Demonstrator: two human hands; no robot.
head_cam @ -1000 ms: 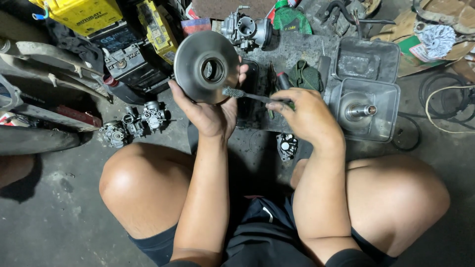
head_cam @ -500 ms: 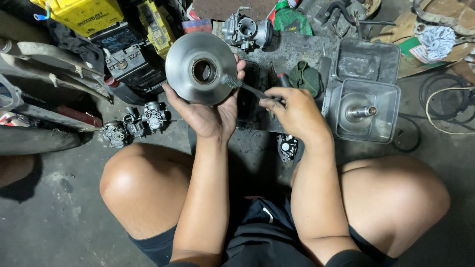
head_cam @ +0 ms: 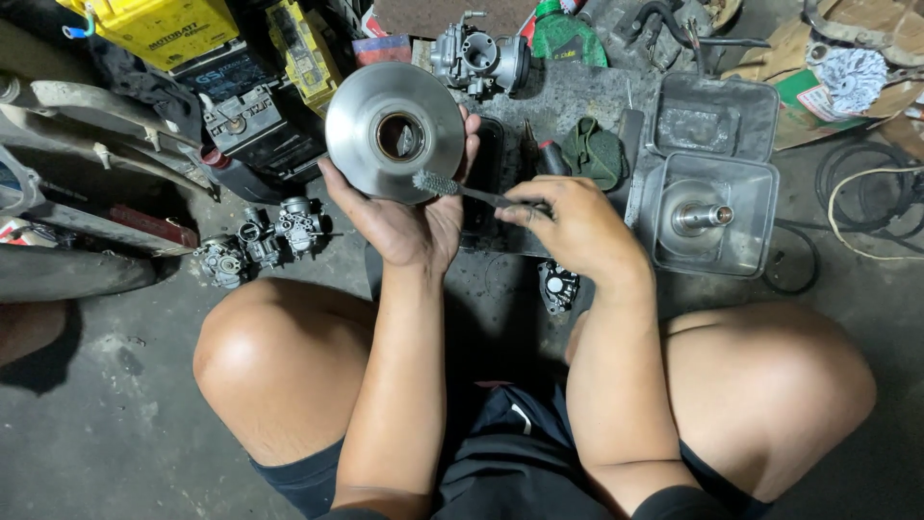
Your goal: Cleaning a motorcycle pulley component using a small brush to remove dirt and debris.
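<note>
Far left of the left-hand fingers: pale curved body panels [head_cam: 67,116] on the floor, yellow battery box [head_cam: 159,29] above them, dark battery [head_cam: 245,116] beside it. Below that, a row of small carburetors [head_cam: 260,241] on the concrete floor [head_cam: 106,424], just left of the left wrist.

Left hand [head_cam: 404,226] raised, palm toward camera, fingers [head_cam: 339,188] curled round the rim of a round metal pulley disc [head_cam: 395,130]. Thumb on the right edge, other fingers on the lower left edge. Firm grasp, disc face tilted toward the camera, centre bore visible. Disc sits above the palm, clear of the floor.

Above the disc's right side: a larger carburetor [head_cam: 476,58], with a green bottle [head_cam: 568,39] next to it.

Between the two hands: small wire brush [head_cam: 462,190], bristle end touching the disc's lower right face, handle running right into the right hand [head_cam: 577,231]. Right fingers [head_cam: 525,207] pinched closed on the handle, knuckles up, wrist bent left.

Just beyond the right fingers: green rag [head_cam: 592,154] and a red-tipped tool [head_cam: 551,159] on a dark mat. Below the right wrist, a small black part [head_cam: 558,287] on the floor.

Right of the right hand: clear square tray [head_cam: 712,207] with a metal shaft [head_cam: 703,217] standing in it, a second tray [head_cam: 717,116] behind it. Far right: coiled cables [head_cam: 866,193], cardboard [head_cam: 818,58].

Both forearms extend out between bent knees.
</note>
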